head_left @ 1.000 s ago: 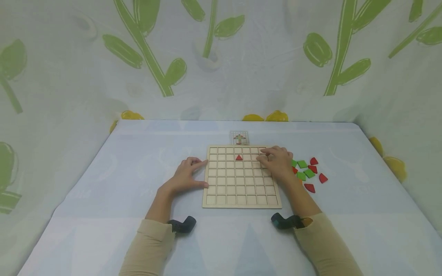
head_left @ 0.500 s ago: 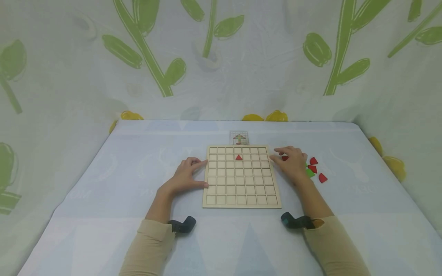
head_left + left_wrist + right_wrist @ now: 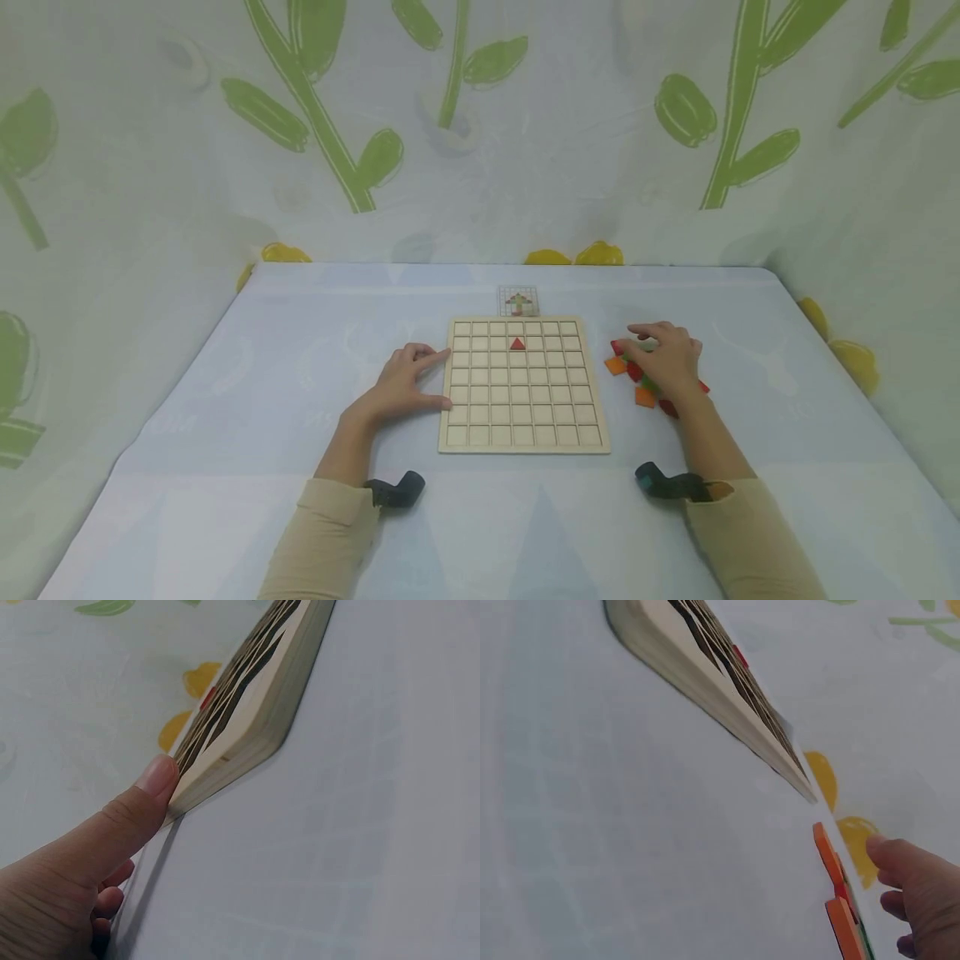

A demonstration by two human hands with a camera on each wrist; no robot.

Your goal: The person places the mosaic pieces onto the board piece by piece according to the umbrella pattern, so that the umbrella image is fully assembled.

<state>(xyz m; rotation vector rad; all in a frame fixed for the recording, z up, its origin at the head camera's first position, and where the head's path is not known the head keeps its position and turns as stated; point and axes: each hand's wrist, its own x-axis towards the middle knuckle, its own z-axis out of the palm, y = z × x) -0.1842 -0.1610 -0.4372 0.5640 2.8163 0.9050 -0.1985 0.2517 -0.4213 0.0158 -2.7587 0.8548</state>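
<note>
Tiles (image 3: 635, 372) lie under the right hand (image 3: 670, 358), thumb and finger parted, nothing visible between. We'd guess light, stiff; pinch by the edges. Flat, red, green, orange, clustered on the tabletop (image 3: 780, 408) right of the board (image 3: 542, 393); left hand (image 3: 399, 385), thumb and finger spread, touches its left edge.

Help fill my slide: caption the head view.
Left grip touching a wooden grid board with one red triangle; right grip over red, green, orange tiles.
</note>
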